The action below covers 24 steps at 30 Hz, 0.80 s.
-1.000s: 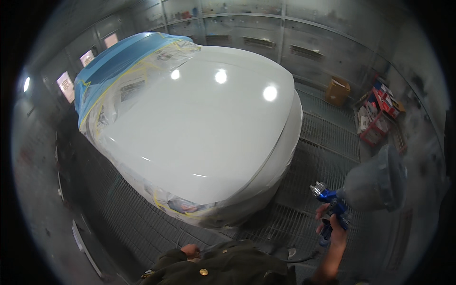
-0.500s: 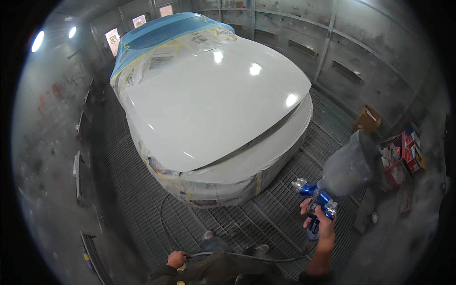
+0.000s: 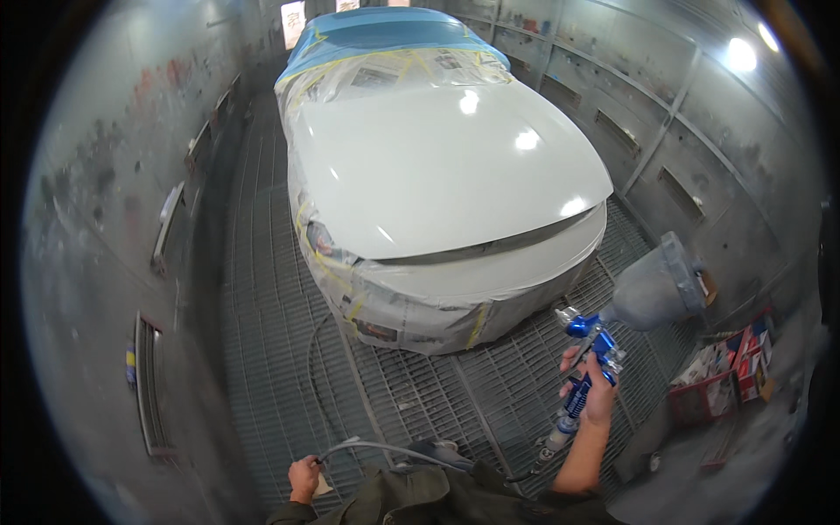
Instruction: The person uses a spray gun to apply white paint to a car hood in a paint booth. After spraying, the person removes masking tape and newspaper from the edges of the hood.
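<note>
My right hand (image 3: 597,394) is wrapped round the handle of a blue and silver spray gun (image 3: 584,327), raised at the right. A large translucent grey cup (image 3: 658,284) sits on the gun, tilted toward the right wall. The fingers lie about the trigger; whether it is squeezed I cannot tell. In my left hand (image 3: 304,478), low near my body, is a grey air hose (image 3: 385,445), which runs across my front toward the gun's lower end. Ahead stands a car with a glossy white hood (image 3: 446,175), apart from the gun. Masking paper and film (image 3: 420,319) wrap its front.
Blue film (image 3: 394,35) covers the car's far part. Metal grating (image 3: 271,367) forms the floor. A red cart (image 3: 704,394) with boxes stands at the right, with a cardboard box (image 3: 707,287) behind the cup. Grey walls with vents (image 3: 150,385) run along both sides.
The view has turned, so the car sits farther right and higher. My right hand has tilted the gun, showing more of its lower handle. My left hand has lifted the hose slightly.
</note>
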Motion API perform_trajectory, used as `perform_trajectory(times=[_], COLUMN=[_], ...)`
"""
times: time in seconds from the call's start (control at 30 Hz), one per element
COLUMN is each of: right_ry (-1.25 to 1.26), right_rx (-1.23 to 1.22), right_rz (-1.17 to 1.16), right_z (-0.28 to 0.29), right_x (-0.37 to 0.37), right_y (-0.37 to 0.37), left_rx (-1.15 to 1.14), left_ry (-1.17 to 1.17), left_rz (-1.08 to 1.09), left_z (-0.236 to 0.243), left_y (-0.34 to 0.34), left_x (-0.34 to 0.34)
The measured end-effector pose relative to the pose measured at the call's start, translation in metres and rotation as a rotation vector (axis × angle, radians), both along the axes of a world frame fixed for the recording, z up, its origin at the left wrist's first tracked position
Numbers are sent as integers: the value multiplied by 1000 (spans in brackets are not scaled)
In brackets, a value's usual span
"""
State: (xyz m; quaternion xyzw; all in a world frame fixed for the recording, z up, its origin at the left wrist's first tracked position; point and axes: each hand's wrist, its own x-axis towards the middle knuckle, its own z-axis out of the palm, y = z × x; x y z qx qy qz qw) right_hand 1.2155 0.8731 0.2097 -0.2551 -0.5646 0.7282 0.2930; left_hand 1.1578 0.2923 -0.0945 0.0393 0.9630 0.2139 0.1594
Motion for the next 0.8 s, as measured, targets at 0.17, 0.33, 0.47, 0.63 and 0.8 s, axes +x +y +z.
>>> perform_trajectory(times=[0.17,0.33,0.47,0.63,0.8], right_ry=[-36,-129,-121,-13,23], right_rx=[28,32,65,92,40], right_rz=[256,301,318,413,376], right_z=[2,2,9,19,33], right_x=[17,50,78,102,115], right_y=[-23,-46,-46,-15,25], left_rx=[101,185,229,217,268], left_ry=[8,-35,-38,19,55], left_rz=[128,192,149,194,229], left_z=[-8,-29,-28,-12,-29], left_y=[-2,-8,-6,26,62], left_x=[66,120,146,156,166])
